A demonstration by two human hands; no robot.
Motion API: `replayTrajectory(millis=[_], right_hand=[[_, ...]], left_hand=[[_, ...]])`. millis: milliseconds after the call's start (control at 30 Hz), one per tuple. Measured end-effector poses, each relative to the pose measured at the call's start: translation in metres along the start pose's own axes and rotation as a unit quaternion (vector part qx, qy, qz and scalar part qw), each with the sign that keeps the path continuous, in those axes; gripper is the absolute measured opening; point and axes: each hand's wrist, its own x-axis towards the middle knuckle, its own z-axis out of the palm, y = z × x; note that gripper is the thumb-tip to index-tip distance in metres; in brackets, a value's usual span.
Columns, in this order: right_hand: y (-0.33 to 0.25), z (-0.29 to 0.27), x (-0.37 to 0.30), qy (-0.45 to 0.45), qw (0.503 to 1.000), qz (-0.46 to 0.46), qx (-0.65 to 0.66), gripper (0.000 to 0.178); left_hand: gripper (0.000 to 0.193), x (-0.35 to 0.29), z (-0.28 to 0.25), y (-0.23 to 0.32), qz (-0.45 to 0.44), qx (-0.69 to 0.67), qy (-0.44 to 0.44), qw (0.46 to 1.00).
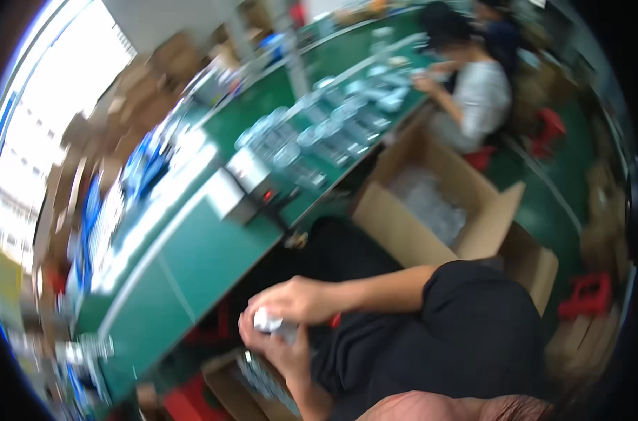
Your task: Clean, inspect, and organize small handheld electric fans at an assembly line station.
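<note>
Above my lap, my left hand (280,351) wraps round a small white and see-through object (267,321) from below. Over its top lies my right hand (298,298), its fingers closed on the same object. Blur and my fingers hide most of it, so its exact kind does not show. Just below my hands, an open cardboard box (224,382) holds several clear plastic pieces (259,375). Both hands are apart from the green worktable (214,259) and near its edge.
On the worktable stand a white box-shaped device (231,196) with a red light and rows of clear plastic jars (298,165). A large open carton (417,217) holds clear plastic bags (431,207). Farther along sits a co-worker (477,91). Red stools (586,295) stand nearby.
</note>
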Motion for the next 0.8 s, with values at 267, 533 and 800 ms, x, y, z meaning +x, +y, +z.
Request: replayTrajectory(millis=[267,533,800], right_hand=[[0.007,0.009,-0.023,0.098,0.957,-0.16,-0.223,0.031],[0.019,-0.011,-0.001,0.102,0.98,-0.076,-0.155,0.026],[0.088,-0.017,0.037,-0.094,0.98,-0.07,-0.161,0.016]], left_hand=[[0.109,0.018,0.021,-0.039,-0.102,-0.311,-0.174,0.929],[0.12,0.032,0.025,-0.031,-0.035,-0.143,-0.147,0.978],[0.116,0.038,0.003,-0.068,0.022,-0.088,-0.218,0.972]])
